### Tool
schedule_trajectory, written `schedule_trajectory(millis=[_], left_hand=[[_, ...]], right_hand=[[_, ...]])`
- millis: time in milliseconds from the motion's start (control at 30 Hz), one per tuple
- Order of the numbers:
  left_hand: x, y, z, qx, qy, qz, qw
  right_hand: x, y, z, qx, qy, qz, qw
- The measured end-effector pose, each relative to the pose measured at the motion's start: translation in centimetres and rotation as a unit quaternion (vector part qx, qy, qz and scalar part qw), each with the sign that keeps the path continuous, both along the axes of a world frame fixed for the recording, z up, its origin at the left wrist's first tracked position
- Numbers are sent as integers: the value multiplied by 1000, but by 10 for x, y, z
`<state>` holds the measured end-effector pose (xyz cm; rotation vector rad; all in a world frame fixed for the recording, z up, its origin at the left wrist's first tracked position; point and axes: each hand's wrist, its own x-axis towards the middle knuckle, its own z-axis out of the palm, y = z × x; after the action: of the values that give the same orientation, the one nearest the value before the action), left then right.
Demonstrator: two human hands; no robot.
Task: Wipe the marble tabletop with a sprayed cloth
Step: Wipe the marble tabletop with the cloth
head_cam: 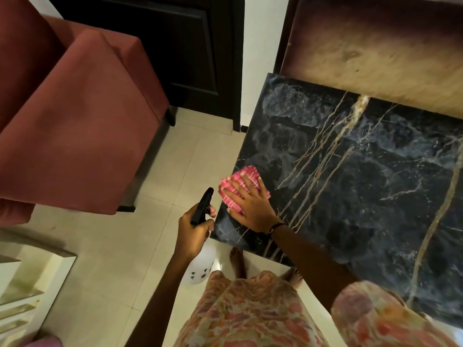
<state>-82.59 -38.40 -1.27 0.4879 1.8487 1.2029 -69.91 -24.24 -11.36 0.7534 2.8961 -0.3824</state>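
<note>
The black marble tabletop [363,186] with gold and white veins fills the right half of the view. A folded pink checked cloth [246,175] lies at its near-left corner. My right hand [250,204] presses flat on the cloth with fingers spread. My left hand [194,234] hangs just off the table's left edge, wrapped around the black trigger head of a white spray bottle [200,266] held over the floor.
A red upholstered chair [75,108] stands to the left across a strip of beige tiled floor [112,246]. A dark door [175,46] is behind it. A brown-beige panel [375,51] rises at the table's far edge. A pale shelf unit [25,296] sits bottom left.
</note>
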Motion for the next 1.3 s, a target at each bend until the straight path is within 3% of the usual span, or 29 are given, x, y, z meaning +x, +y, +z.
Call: schedule_trajectory(millis=[167, 300, 567, 700, 967, 1100, 1300], left_hand=[[-1, 15, 1, 8, -12, -15, 1000], [1, 32, 2, 13, -16, -24, 1000], [7, 62, 0, -4, -33, -12, 999], [6, 76, -4, -9, -20, 2, 1000], [11, 112, -2, -9, -44, 10, 999], [12, 127, -6, -12, -49, 5, 999], [14, 143, -12, -19, -37, 5, 999]], right_hand=[[73, -34, -12, 17, 13, 75, 997], [109, -12, -12, 28, 1, 81, 996], [3, 69, -1, 0, -21, -75, 997], [-17, 65, -2, -16, 9, -36, 999], [92, 54, -10, 17, 11, 98, 995], [79, 102, -7, 13, 8, 64, 998], [-12, 149, 1, -19, 36, -38, 998]])
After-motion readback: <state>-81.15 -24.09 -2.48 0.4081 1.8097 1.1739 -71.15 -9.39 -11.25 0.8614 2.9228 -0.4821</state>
